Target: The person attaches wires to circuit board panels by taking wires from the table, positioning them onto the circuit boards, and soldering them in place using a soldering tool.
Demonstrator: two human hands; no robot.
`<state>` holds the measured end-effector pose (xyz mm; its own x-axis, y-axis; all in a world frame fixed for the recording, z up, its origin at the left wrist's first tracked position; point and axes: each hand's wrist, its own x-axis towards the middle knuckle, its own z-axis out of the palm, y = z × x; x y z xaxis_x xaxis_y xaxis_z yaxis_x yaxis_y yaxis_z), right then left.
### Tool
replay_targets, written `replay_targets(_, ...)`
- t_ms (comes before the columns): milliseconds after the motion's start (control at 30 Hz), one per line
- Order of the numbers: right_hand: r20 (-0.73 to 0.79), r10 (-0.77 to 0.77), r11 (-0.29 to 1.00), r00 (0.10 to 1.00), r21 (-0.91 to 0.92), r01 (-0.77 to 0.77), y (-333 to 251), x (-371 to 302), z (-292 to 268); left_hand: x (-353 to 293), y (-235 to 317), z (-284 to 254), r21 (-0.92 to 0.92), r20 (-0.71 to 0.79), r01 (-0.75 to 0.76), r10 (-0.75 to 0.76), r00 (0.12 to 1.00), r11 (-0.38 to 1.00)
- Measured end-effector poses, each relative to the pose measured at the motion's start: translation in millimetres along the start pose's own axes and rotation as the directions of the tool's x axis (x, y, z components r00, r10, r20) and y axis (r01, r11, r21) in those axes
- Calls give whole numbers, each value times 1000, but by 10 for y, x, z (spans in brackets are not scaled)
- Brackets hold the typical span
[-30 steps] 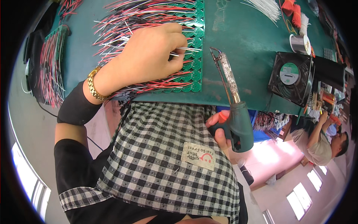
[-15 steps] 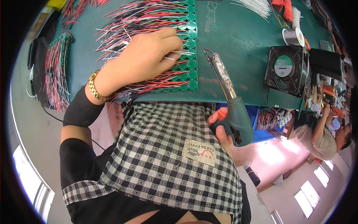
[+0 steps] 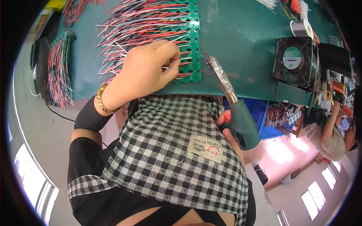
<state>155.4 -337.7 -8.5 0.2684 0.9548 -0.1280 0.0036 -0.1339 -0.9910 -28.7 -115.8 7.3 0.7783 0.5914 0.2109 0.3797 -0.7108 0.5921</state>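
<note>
Looking down onto a green worktable (image 3: 245,41), past a black-and-white checked apron (image 3: 158,158) with a cream patch (image 3: 206,148). Left of centre on the table, just in from its near edge: a panel of round green circuit boards (image 3: 194,45), densely fringed with red, white and dark wires (image 3: 132,26) fanning out to the left. Over the nearer end of that fringe, the left hand (image 3: 152,66), narrow, thumb and forefinger pinched together on a thin white wire (image 3: 164,67); gold watch band (image 3: 101,100) at the wrist. Low on the right, in front of the table edge, the right hand (image 3: 229,135), partly hidden, wrapped around the dark green handle of a soldering tool (image 3: 244,124) with a red trigger. Slanting up and left from the handle, a worn silver barrel (image 3: 222,79), its thin tip just beside the panel's right edge. Well apart on the left, a second wire-fringed panel (image 3: 60,71). To the right, a square black fan (image 3: 296,60), with a spool (image 3: 301,29) behind it. Below the table edge, a blue bin (image 3: 264,116); at far right, another person (image 3: 327,137) in a light top
</note>
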Motion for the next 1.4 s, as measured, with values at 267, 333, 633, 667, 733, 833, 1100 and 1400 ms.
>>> replay_targets(267, -94, 13, 994, 996, 110, -3, 99, -69, 93, 11, 33, 43, 84, -29, 1, 2, 1000, 996)
replay_targets(333, -52, 39, 997, 998, 65, -36, 34, -33, 68, 4, 25, 42, 99, -31, -5, 8, 999, 995)
replay_targets(633, 20, 12, 997, 1000, -77, -10, 133, -32, 10, 14, 11, 50, 116, -26, -17, 20, 999, 993)
replay_targets(667, 23, -30, 993, 999, -114, 33, 155, -35, 9, 13, 5, 48, 113, -28, -16, 19, 999, 993)
replay_targets(733, -7, 15, 998, 1000, -61, -15, 30, -23, 42, 14, -3, 45, 113, -34, -21, 25, 999, 993)
replay_targets(833, -72, 127, 989, 989, 80, -121, -106, -14, 99, 14, -8, 46, 112, -37, -23, 27, 999, 993)
replay_targets(1100, -66, 139, 983, 988, 134, -129, -151, 2, 94, -10, 9, 30, 120, -28, -9, 12, 1000, 993)
replay_targets(1400, -106, 802, 597, 588, 119, -793, -408, 23, -23, -10, -7, 57, 119, -28, -31, 34, 999, 992)
